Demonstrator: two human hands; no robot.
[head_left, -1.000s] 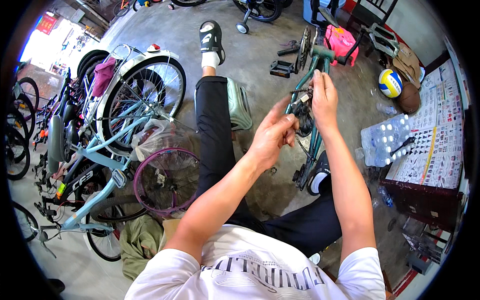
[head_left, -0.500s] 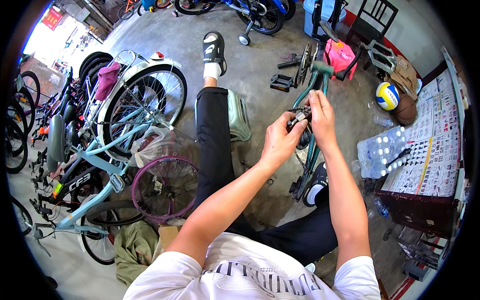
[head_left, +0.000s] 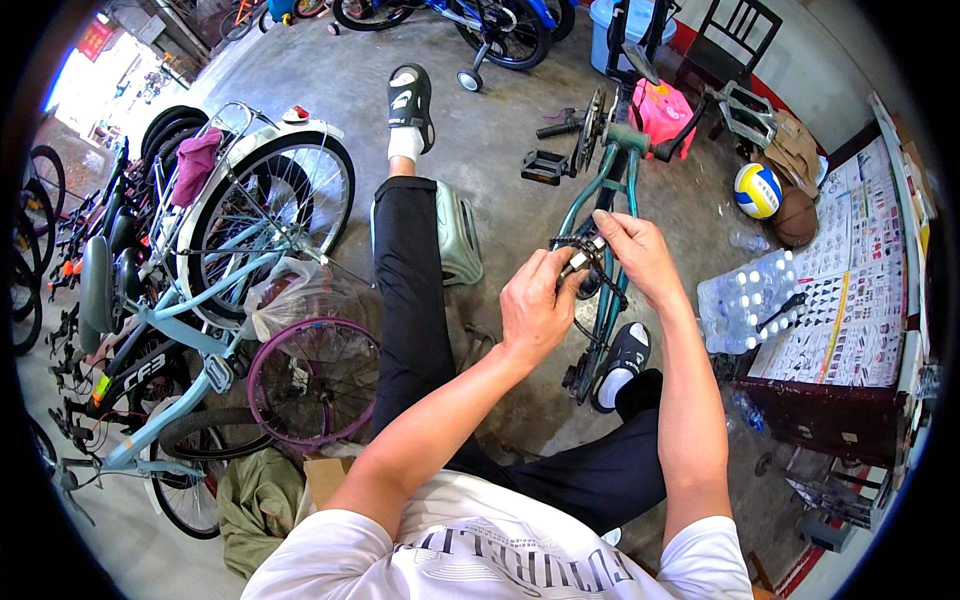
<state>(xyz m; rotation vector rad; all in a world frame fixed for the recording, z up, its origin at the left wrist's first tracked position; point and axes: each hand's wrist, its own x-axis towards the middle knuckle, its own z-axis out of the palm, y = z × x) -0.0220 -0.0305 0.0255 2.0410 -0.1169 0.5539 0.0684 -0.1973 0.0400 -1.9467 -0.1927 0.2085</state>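
My left hand (head_left: 535, 305) is closed around a small metal tool (head_left: 577, 262) with a silvery end, which looks like a chain breaker. A dark bicycle chain (head_left: 622, 292) loops around the tool's end and hangs down between my hands. My right hand (head_left: 643, 258) is closed at the chain beside the tool, its thumb pointing up and left; its fingertips are partly hidden. Just beyond and below my hands lies a green bicycle frame (head_left: 578, 210), with a crank and chainring (head_left: 590, 130) at its far end.
To the left, a light-blue bicycle (head_left: 185, 410) leans among others, near a purple wheel rim (head_left: 262, 390). A pale green stool (head_left: 462, 245) stands by my left leg. On the right are bottled water (head_left: 740, 300), a volleyball (head_left: 757, 190), a basketball (head_left: 796, 217) and a dark red cabinet (head_left: 810, 425).
My hands have moved slightly apart, and my right hand is lower, showing more of the tool and chain. The whole view has shifted a little, moving the surroundings left.
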